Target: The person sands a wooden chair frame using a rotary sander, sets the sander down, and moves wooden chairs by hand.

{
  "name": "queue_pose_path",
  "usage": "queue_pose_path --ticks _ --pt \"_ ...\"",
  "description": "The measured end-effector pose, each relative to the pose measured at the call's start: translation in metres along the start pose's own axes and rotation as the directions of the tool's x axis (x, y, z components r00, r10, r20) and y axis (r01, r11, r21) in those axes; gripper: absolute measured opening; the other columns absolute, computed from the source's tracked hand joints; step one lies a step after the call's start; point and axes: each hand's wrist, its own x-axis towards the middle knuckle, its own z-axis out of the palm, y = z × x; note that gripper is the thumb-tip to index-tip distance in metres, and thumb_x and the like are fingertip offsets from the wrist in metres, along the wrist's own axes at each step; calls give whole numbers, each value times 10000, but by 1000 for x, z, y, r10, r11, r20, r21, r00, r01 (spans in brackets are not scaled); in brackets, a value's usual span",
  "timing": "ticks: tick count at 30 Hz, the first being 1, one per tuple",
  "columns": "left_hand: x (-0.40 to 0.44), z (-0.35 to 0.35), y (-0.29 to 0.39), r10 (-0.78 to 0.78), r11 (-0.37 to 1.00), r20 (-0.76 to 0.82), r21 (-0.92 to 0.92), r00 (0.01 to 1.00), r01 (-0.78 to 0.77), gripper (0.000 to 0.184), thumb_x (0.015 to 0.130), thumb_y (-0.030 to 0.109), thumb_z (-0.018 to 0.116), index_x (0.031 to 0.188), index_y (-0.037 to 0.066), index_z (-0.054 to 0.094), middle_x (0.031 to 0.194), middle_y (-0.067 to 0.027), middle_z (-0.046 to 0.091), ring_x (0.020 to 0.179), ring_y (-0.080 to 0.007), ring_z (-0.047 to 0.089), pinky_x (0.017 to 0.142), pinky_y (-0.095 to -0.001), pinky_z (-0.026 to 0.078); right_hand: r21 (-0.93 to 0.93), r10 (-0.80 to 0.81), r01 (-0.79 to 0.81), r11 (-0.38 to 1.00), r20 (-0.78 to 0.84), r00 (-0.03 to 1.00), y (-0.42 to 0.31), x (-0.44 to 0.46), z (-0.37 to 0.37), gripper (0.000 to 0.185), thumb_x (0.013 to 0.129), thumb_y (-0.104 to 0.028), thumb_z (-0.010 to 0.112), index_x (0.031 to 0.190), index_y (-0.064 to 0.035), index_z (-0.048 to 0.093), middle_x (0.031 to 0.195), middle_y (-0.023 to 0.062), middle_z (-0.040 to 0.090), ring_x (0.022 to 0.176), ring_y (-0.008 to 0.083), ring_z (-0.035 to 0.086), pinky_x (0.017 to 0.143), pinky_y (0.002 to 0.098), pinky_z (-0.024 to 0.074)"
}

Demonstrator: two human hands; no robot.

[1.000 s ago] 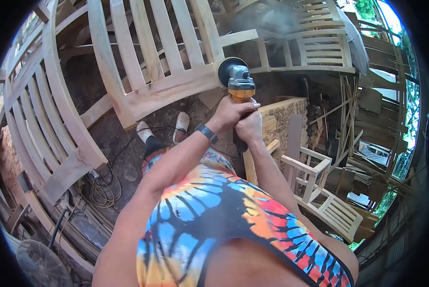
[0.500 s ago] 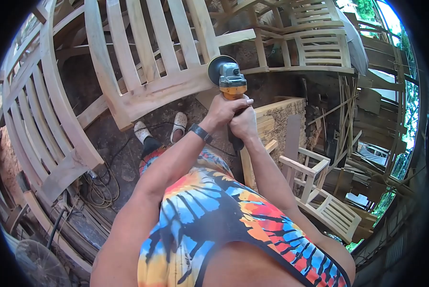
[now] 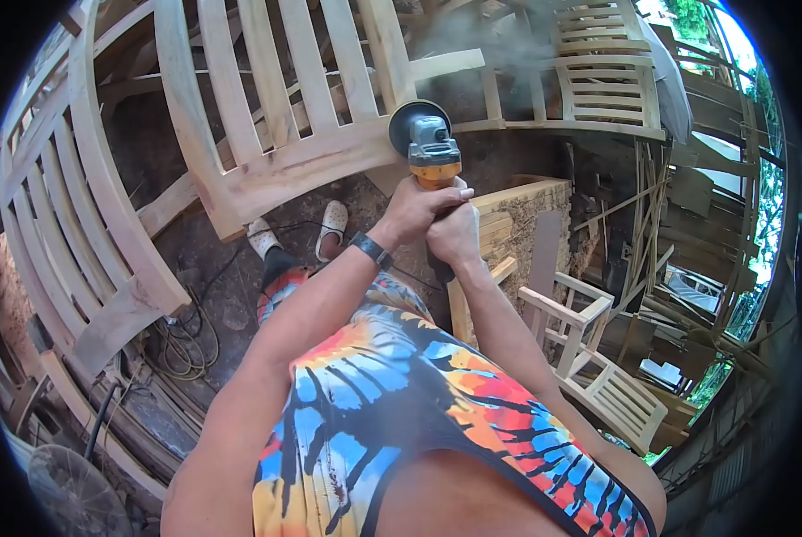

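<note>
Both hands grip a yellow and grey angle grinder (image 3: pixel 434 154) in front of me. My left hand (image 3: pixel 411 211), with a dark watch on its wrist, is wrapped round the body just behind the yellow section. Lower down, my right hand (image 3: pixel 454 236) closes round the rear handle. The round dark disc (image 3: pixel 407 123) at the grinder's head meets the right end of a pale slatted wooden chair or bench frame (image 3: pixel 316 161). Dust hangs in the air beyond the disc. Whether the disc spins I cannot tell.
A second slatted wooden frame (image 3: pixel 114 242) stands at left. More slatted furniture (image 3: pixel 602 89) is at the back right, with small chair frames (image 3: pixel 589 327) lower right. Stacked boards (image 3: pixel 521 219) lie nearby. A coiled cable (image 3: pixel 186 345) and a fan (image 3: pixel 74 488) are at lower left.
The dust cloud beyond the disc has thickened. My right foot has shifted slightly up, and the view has moved a little. Both hands keep their hold on the angle grinder.
</note>
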Motion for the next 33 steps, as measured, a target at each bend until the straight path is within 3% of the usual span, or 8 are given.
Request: queue_pose_path --ticks 8,14,17,24,27,33 --pt "-2 2 -3 10 999 -10 -35 1000 -10 215 901 186 819 1060 70 733 975 5 718 869 -87 678 789 -254 539 -1 24 -24 1000 14 1000 -1 -2 -2 475 851 -159 719 1290 -67 562 1003 259 742 1011 443 722 808 486 571" --pt "-7 -5 3 4 998 -38 -68 999 -7 202 905 173 813 1056 64 732 990 0 719 887 -93 679 810 -265 542 -114 10 -4 993 44 999 -1 3 4 488 846 -147 718 1302 -72 563 1000 243 749 1003 431 731 812 481 574" --pt "2 2 -4 30 997 -10 -69 1000 -30 194 905 166 814 1050 66 731 987 4 717 882 -92 679 798 -268 542 -29 25 -24 999 42 999 1 4 -5 459 846 -140 709 1280 -66 577 998 253 744 1007 448 721 812 492 570" --pt "-5 -1 0 19 995 -94 -100 995 -28 216 898 179 823 1061 64 740 1006 -6 733 909 -104 696 838 -276 549 -74 7 -2 997 65 998 -5 8 -1 417 848 -141 716 1244 -75 603 1013 246 747 1007 440 723 807 482 576" --pt "3 6 -1 44 998 -42 -48 998 -46 218 896 174 823 1064 65 738 1004 -13 734 907 -108 699 826 -275 555 20 -1 0 1000 36 999 1 10 -7 421 848 -132 704 1252 -74 602 1012 263 738 1020 468 702 812 494 569" --pt "1 2 -2 35 994 -96 -102 995 -45 179 884 164 832 998 56 744 963 -4 731 877 -103 692 808 -275 550 -47 -2 5 999 61 998 -7 10 -1 363 846 -143 723 1188 -60 637 997 248 749 1010 429 731 813 482 580"
